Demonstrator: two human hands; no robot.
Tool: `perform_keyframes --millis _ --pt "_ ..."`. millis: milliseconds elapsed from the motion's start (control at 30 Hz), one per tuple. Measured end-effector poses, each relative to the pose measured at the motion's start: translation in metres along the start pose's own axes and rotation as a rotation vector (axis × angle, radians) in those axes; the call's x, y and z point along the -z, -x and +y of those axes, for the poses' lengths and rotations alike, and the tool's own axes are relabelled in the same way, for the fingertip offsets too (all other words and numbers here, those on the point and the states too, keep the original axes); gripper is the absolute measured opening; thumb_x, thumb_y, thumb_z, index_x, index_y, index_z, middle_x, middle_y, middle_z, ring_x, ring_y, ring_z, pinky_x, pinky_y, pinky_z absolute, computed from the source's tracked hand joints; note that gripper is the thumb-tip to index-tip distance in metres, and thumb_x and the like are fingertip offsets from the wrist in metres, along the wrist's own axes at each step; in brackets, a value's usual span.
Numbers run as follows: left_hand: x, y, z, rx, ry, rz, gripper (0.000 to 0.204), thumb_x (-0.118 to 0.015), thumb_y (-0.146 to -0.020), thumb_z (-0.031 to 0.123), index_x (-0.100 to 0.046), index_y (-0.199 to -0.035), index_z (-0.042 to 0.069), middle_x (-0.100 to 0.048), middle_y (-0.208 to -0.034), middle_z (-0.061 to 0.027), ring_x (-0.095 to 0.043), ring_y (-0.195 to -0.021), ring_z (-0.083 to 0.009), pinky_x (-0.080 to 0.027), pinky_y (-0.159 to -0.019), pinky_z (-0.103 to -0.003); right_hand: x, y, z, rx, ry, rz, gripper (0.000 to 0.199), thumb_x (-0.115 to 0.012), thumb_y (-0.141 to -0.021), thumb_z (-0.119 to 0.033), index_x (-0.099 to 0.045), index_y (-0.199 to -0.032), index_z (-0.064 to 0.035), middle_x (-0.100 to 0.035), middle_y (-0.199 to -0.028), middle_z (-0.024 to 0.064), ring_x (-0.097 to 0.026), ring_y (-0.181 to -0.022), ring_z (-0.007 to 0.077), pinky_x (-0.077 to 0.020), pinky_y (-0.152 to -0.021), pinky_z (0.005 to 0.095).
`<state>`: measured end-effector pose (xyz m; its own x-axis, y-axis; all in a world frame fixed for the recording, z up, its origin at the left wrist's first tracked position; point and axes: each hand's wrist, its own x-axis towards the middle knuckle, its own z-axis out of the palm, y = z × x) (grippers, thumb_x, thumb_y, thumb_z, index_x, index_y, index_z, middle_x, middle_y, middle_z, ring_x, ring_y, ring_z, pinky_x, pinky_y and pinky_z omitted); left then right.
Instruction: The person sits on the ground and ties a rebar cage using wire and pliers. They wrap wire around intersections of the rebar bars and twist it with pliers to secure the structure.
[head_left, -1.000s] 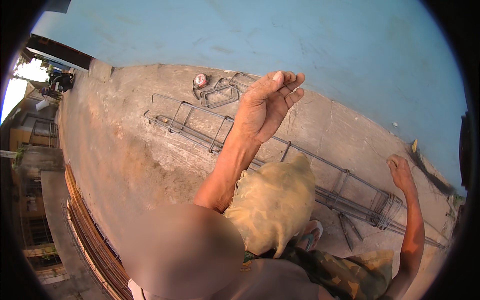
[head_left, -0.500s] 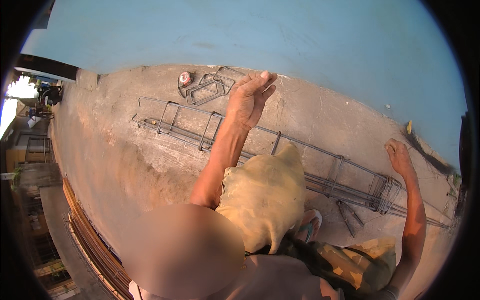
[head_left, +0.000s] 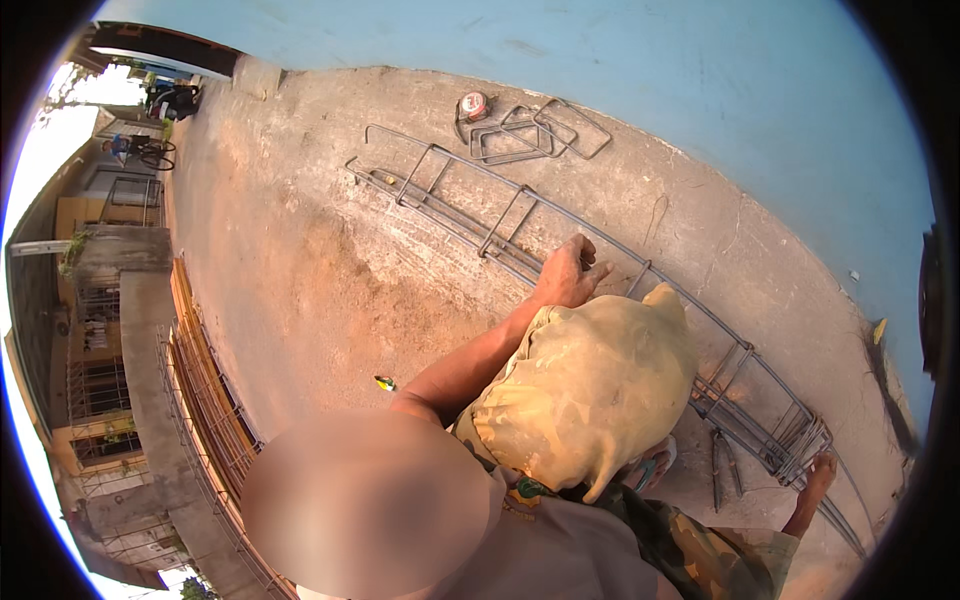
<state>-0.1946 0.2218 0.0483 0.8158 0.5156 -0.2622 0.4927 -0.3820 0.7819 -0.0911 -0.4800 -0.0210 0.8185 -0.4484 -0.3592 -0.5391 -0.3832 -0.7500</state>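
A long cage of steel reinforcing bars lies slantwise on the concrete ground, with a few square stirrups spaced along it. My left hand is over the bars near the middle of the cage, just beyond my knee. Its fingers are bent and apart, with nothing visible in them. At the right end, a bunch of stirrups is gathered close together around the bars. My right hand is at the outer edge of that bunch, its fingers closed on it; the fingertips show only small.
Several loose bent stirrups and a red-and-white tape measure lie beyond the cage, near a blue wall. Long-handled pincers rest by my foot. Long rusty bars lie at the left.
My left hand has come down from above the cage to its bars. My right hand has moved down to the bunched stirrups. The whole view has turned.
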Motion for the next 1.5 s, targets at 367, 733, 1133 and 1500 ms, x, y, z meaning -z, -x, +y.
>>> perform_keyframes --millis 367,733,1133,1500 --pt "-0.085 -0.014 -0.006 0.511 0.339 -0.547 0.038 -0.050 -0.102 0.036 -0.052 -0.115 0.000 -0.062 -0.095 -0.0108 -0.064 -0.082 -0.0225 -0.054 -0.070 -0.039 -0.012 0.023 -0.064 0.295 0.210 0.205 0.017 -0.051 -0.093 -0.013 -0.060 -0.083 -0.0034 -0.056 -0.064 0.0043 -0.053 -0.058 0.0123 -0.0425 -0.052 0.0299" --pt "-0.045 0.006 -0.037 0.509 0.676 -0.445 0.044 -0.054 -0.099 0.046 -0.058 -0.103 0.002 -0.054 -0.074 -0.0024 -0.051 -0.063 -0.0165 -0.043 -0.059 -0.032 -0.015 0.007 -0.030 0.080 -0.161 -0.064 0.018 -0.045 -0.098 -0.020 -0.055 -0.096 -0.0063 -0.068 -0.087 0.0122 -0.066 -0.074 0.0223 -0.0530 -0.066 0.0359" --pt "-0.092 0.005 -0.033 0.470 0.664 -0.267 0.043 -0.055 -0.098 0.045 -0.060 -0.093 0.002 -0.055 -0.072 -0.0023 -0.051 -0.063 -0.0152 -0.042 -0.059 -0.032 -0.025 -0.046 0.018 0.011 0.155 0.100 0.026 -0.040 -0.097 -0.019 -0.054 -0.107 -0.0009 -0.058 -0.080 0.0128 -0.053 -0.057 0.0200 -0.0445 -0.052 0.0335" --pt "-0.095 -0.021 0.002 0.183 0.584 -0.228 0.043 -0.061 -0.095 0.038 -0.058 -0.067 0.006 -0.050 -0.059 0.0006 -0.041 -0.054 -0.0102 -0.032 -0.051 -0.031 0.033 -0.091 0.104 0.505 0.787 0.219 0.034 -0.044 -0.093 -0.010 -0.054 -0.113 0.0160 -0.053 -0.121 0.0371 -0.056 -0.107 0.0472 -0.0449 -0.091 0.0519"
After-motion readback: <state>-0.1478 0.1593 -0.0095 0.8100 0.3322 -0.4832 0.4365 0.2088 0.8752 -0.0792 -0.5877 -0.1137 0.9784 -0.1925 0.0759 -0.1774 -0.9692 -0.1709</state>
